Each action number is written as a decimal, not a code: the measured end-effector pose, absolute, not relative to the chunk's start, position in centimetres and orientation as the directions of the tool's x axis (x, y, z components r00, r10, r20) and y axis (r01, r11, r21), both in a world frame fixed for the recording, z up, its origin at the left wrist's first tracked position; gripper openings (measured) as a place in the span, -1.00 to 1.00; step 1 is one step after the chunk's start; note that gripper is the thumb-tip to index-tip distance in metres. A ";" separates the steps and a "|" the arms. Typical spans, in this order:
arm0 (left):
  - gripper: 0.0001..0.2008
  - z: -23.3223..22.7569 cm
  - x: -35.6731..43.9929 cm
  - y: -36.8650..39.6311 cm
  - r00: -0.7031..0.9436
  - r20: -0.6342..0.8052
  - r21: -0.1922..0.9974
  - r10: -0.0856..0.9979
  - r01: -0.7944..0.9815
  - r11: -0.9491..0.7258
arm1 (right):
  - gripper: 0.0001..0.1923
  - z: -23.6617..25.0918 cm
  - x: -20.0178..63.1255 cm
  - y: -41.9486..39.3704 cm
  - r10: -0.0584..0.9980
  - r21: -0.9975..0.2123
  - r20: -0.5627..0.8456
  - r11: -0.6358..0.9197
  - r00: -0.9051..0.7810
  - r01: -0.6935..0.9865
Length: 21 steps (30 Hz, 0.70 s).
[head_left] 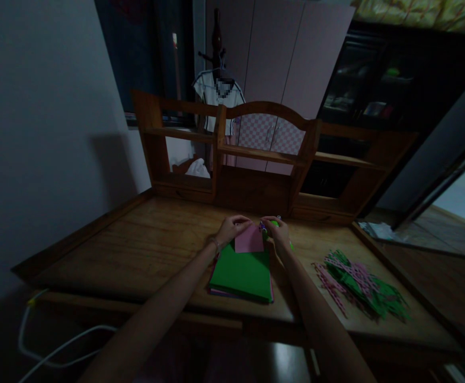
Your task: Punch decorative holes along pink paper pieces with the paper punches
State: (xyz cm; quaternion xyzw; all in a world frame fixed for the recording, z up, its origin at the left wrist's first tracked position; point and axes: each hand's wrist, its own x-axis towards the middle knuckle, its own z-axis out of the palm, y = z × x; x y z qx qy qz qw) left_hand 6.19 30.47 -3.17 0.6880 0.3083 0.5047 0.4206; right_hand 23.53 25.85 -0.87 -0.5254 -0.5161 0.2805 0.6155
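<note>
Dim wooden bench (144,250): my left hand (229,229) and right hand (279,232) pinch a light, floppy pink paper sheet (249,239) by its top corners.

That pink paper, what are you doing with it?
A person sits at a wooden desk in a dim room. Both hands hold a small pink paper above a stack of paper with a green sheet on top. The left hand pinches its left edge; the right hand grips the right edge along with something green. A pile of green and pink paper strips lies to the right.
</note>
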 end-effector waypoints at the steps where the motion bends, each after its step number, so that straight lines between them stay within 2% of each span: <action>1: -0.67 -3.3 6.2 30.5 0.317 0.438 0.885 0.841 0.011 -0.465 | -0.61 -1.0 23.6 26.0 0.895 -0.940 0.330 0.282 0.301 0.192; 8: -0.72 -3.0 6.1 30.4 0.318 0.447 0.872 0.836 0.053 -0.486 | -0.62 -1.3 23.5 26.0 0.950 -0.965 0.236 0.205 0.205 0.163; 15: -0.74 -3.1 6.2 30.5 0.294 0.477 0.858 0.828 0.050 -0.512 | -0.63 -1.2 23.3 25.5 0.938 -0.935 0.323 0.296 0.126 0.196; 21: -0.73 -3.1 6.1 30.5 0.296 0.485 0.844 0.823 0.086 -0.529 | -0.64 -1.5 23.3 25.8 0.940 -0.926 0.327 0.298 0.099 0.230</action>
